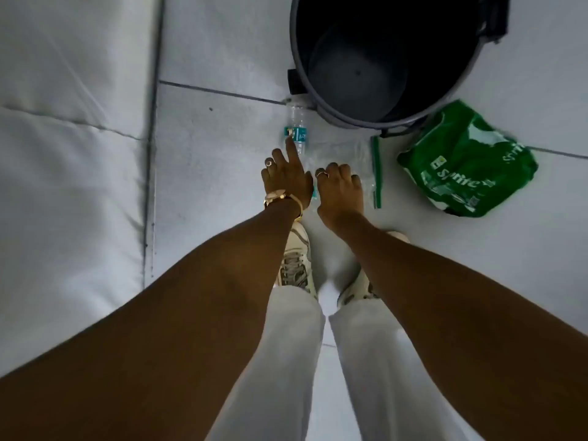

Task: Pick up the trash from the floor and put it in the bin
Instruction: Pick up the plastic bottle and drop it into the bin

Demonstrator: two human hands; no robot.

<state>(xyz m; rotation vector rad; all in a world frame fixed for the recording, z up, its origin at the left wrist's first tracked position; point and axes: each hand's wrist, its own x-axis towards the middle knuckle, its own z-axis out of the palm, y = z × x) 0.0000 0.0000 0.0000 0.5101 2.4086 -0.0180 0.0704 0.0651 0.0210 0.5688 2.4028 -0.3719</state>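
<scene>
A clear plastic bottle (297,128) with a teal label lies on the floor just left of the dark round bin (445,100), which stands open. My left hand (286,181) is low over the floor, index finger stretched out and touching the bottle's lower end, other fingers loosely bent and holding nothing. My right hand (339,194) rests beside it with fingers curled down onto a clear zip bag (353,154) with a green seal strip. A crumpled green Sprite wrapper (467,167) lies to the right, below the bin.
A white padded mattress (70,154) fills the left side, its edge running along the tiled floor (222,138). My white trousers and light sneakers (294,262) stand directly under my arms. A small teal scrap (314,193) shows between my hands.
</scene>
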